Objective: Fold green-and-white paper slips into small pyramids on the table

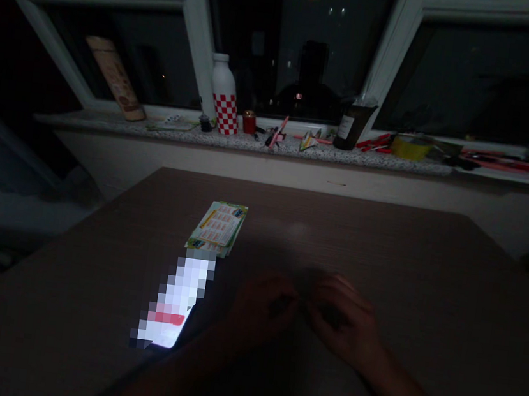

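Observation:
Close together over the dark table [426, 295], my left hand [265, 304] and my right hand [346, 314] have their fingers curled, thumbs and fingertips pinched toward each other. Whatever is between the fingertips is too dark and small to make out. To the left of my left hand lies a phone [170, 334] with its screen lit, partly covered by a pixelated patch. Beyond the phone's far end is a small stack of printed cards [217, 225].
Along the windowsill [166, 136] stand a tan cylinder [117, 80], a red-checked white bottle [226, 97], a small red jar [249, 122], a dark cup [350, 126], yellow tape [410, 148] and several pens. The room is dim.

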{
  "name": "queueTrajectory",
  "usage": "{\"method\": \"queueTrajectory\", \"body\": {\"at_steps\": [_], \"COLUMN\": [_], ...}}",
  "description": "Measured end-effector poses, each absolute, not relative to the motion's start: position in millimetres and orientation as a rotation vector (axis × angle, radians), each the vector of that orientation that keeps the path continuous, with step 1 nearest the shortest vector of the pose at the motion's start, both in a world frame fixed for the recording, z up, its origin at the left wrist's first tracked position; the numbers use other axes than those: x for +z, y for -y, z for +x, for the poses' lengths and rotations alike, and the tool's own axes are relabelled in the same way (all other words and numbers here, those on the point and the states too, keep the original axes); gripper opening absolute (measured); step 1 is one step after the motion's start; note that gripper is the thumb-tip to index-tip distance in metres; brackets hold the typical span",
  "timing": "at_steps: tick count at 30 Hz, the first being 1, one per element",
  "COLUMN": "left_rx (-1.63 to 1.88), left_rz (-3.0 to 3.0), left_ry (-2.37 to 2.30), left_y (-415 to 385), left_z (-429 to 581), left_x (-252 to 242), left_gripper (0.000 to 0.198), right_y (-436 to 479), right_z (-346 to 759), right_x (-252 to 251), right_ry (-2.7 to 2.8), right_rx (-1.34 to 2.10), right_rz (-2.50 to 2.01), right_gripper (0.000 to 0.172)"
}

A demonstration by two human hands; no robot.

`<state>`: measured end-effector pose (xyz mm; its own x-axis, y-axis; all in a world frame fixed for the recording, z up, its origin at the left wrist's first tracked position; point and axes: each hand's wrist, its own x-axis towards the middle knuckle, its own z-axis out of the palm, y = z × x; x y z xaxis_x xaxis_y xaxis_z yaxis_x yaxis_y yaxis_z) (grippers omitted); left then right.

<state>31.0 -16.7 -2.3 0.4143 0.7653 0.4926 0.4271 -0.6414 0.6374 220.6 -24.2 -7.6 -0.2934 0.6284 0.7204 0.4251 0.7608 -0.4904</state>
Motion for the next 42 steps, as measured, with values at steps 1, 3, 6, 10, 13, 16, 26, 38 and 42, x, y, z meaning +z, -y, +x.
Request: {"method": "queueTrajectory", "body": {"at_steps": [1, 3, 6, 10, 13, 16, 26, 38, 42], "left_rx": [1.112, 1.128, 1.128, 1.136, 1.165, 1.232, 1.265, 1.179, 1.158], "left_rz": [2.296, 2.357, 2.421, 2.46, 2.446, 2.423, 2.314, 2.171, 2.237], "left_ry": [-1.002, -0.976, -0.933, -0.862, -0.839, -0.871, -0.966, -1.042, -0.979], "left_y": [17.1, 17.9, 18.8, 18.8, 18.6, 18.3, 16.8, 11.8, 12.3], "left_z": [31.3, 31.6, 32.0, 32.8, 32.8, 31.9, 25.7, 27.1, 29.0], "left_x": [-3.3, -4.5, -5.0, -5.0, -4.6, -3.9, 0.6, -2.5, -5.9], "left_gripper": [0.006, 0.007, 0.007, 0.008, 0.007, 0.005, 0.006, 0.005, 0.003], "right_y": [24.3, 24.3, 24.4, 25.8, 26.9, 26.2, 13.1, 20.3, 22.0], "right_z": [219.9, 219.1, 218.7, 216.7, 214.3, 214.3, 235.7, 226.3, 222.3], "right_x": [-7.6, -7.7, -7.5, -5.5, -2.6, -0.5, -9.5, -8.2, -5.6], "right_ry": [1.946, 1.969, 1.999, 2.018, 1.99, 1.95, 1.899, 1.891, 1.927], "right_rx": [0.24, 0.224, 0.209, 0.201, 0.175, 0.155, 0.22, 0.232, 0.247], "right_rz": [-0.79, -0.764, -0.733, -0.756, -0.798, -0.857, -1.069, -0.896, -0.846], "right_gripper": [0.019, 0.021, 0.023, 0.018, 0.015, 0.014, 0.012, 0.016, 0.018]}}
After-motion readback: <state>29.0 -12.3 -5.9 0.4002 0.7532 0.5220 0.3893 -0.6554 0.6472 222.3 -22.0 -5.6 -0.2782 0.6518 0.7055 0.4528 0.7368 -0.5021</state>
